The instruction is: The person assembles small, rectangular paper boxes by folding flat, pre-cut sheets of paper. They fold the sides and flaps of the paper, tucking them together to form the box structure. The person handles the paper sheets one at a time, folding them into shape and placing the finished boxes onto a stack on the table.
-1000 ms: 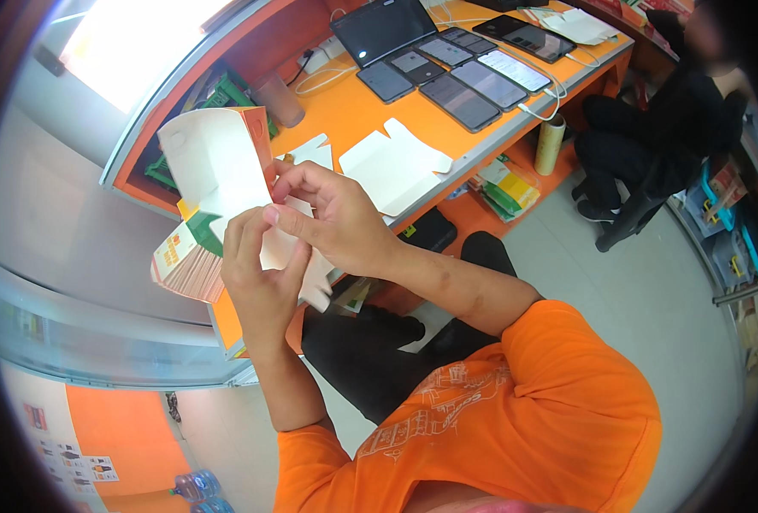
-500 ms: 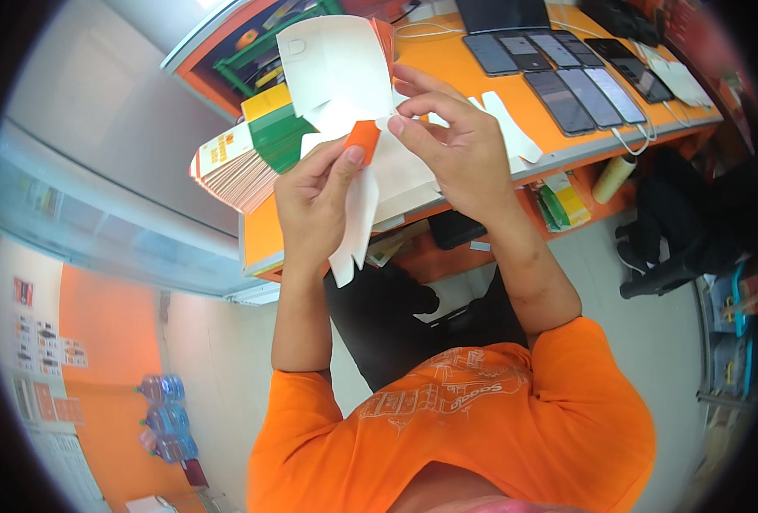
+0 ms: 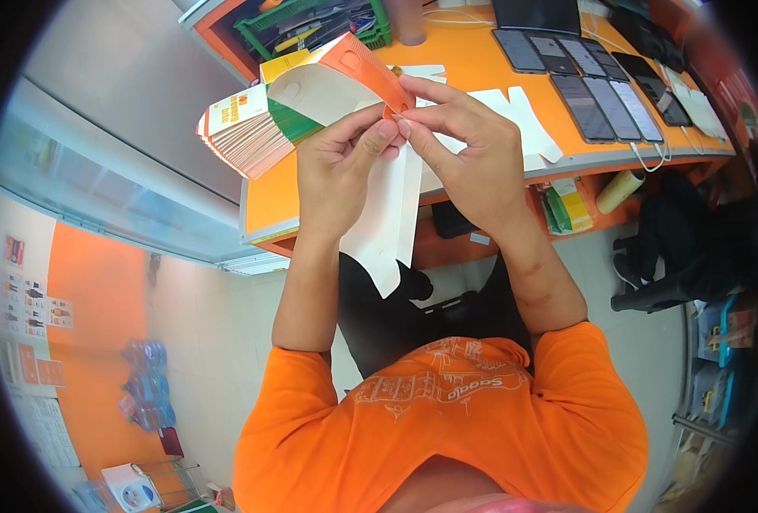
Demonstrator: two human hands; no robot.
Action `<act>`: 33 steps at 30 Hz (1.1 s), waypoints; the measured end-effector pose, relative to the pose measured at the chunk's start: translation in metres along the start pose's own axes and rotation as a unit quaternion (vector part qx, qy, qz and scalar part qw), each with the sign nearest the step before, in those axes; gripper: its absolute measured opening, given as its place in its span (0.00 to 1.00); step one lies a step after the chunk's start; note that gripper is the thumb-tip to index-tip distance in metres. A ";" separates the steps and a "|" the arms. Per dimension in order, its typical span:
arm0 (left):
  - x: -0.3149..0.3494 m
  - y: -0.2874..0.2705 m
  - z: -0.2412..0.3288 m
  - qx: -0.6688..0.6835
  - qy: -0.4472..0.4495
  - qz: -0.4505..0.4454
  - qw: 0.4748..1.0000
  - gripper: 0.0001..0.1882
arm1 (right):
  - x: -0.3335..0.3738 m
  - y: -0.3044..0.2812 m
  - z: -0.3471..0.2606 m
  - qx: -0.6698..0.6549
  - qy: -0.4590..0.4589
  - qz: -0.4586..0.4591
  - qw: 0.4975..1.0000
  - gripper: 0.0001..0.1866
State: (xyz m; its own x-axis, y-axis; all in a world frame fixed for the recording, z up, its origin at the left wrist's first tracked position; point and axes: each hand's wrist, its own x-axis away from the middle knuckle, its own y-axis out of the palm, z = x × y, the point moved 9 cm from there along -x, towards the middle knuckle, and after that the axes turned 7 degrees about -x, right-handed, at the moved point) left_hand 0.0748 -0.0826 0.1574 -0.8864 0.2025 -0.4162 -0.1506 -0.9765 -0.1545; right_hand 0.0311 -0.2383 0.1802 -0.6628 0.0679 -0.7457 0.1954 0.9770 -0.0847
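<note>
A thin cardboard carton blank (image 3: pixel 327 90), white inside and orange outside, is bent and held up over the near edge of the desk. My left hand (image 3: pixel 342 171) has its thumb and fingers closed on the carton's middle. Close beside it, my right hand (image 3: pixel 474 147) pinches an orange part of the same carton, fingertips almost touching those of the left. A long white flap hangs down below both hands toward my lap. The exact fold between the fingertips is hidden.
Left of my hands, a fanned stack of folded cartons (image 3: pixel 246 128) lies on the orange desk (image 3: pixel 269 201). White cardboard pieces (image 3: pixel 524 128) rest to the right. Farther right are several phones (image 3: pixel 580 107) with white cables. A green basket (image 3: pixel 370 34) stands at the back.
My left hand has moved right and up, meeting my right hand at the carton. The carton has turned, so its orange outer side shows more. The view has shifted slightly.
</note>
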 end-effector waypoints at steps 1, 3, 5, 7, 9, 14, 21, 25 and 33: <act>0.000 -0.002 -0.003 0.004 -0.006 0.000 1.000 0.15 | 0.000 0.001 -0.004 0.026 -0.033 -0.015 0.999 0.09; 0.000 -0.009 0.000 0.035 0.020 0.028 0.999 0.15 | 0.002 0.011 -0.012 0.059 -0.078 -0.055 0.994 0.14; 0.003 -0.019 0.003 0.041 0.049 0.042 0.997 0.14 | 0.011 0.025 -0.022 0.072 -0.102 -0.106 0.986 0.20; 0.007 -0.029 -0.001 0.129 0.028 0.060 0.989 0.13 | 0.010 0.019 -0.004 -0.051 -0.028 -0.101 0.993 0.26; 0.011 -0.043 -0.002 0.224 -0.020 0.069 0.972 0.19 | 0.008 0.000 0.023 -0.101 0.000 -0.066 0.993 0.35; 0.039 -0.025 -0.012 0.497 -0.106 -0.087 0.857 0.27 | 0.011 0.019 0.027 -0.048 -0.035 -0.118 0.991 0.34; 0.064 0.011 -0.009 0.254 0.065 -0.081 0.962 0.29 | 0.021 0.024 0.050 -0.139 0.012 0.011 0.990 0.28; 0.060 0.020 0.000 0.142 0.139 -0.017 0.980 0.31 | 0.023 0.031 0.017 0.189 -0.168 0.034 0.967 0.26; 0.025 -0.022 -0.025 0.172 -0.014 0.206 0.963 0.25 | 0.032 0.040 0.011 0.169 -0.176 0.019 0.969 0.21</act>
State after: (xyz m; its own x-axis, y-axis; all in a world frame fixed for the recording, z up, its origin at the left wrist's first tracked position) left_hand 0.0668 -0.0538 0.1285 -0.9124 -0.2053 -0.3541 0.0852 -0.9415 0.3261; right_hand 0.0255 -0.1994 0.1458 -0.3734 -0.0287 -0.9272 0.4810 0.8487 -0.2199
